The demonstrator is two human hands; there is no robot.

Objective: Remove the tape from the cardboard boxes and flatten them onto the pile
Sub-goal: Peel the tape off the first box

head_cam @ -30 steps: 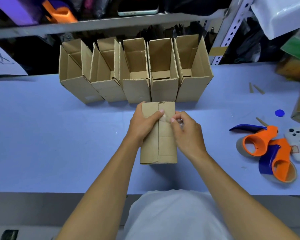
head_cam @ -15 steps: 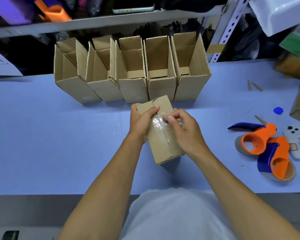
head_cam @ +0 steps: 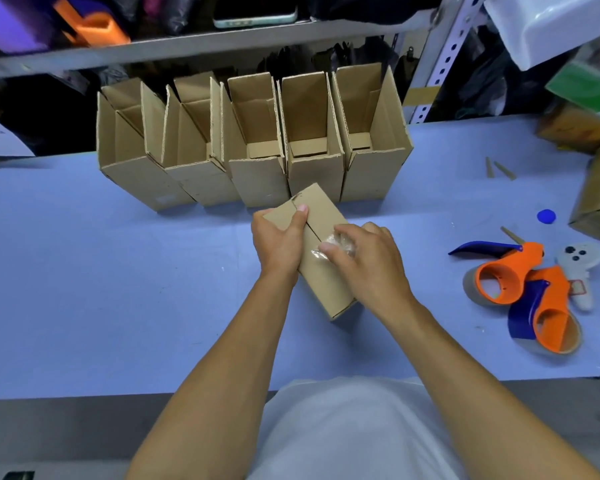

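On the table (head_cam: 84, 271), your left hand (head_cam: 279, 242) clamps the box (head_cam: 326, 282) while your right hand (head_cam: 364, 261) pinches crumpled tape (head_cam: 333, 244). Pull unevenly and the tape may snap or tear the cardboard.

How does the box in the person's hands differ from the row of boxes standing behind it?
The held box is closed, flaps meeting at a seam with clear tape partly peeled off; the row of boxes stands open-topped. The held box lies tilted, gripped by the left hand and right hand; the row is untouched. All are plain brown cardboard.
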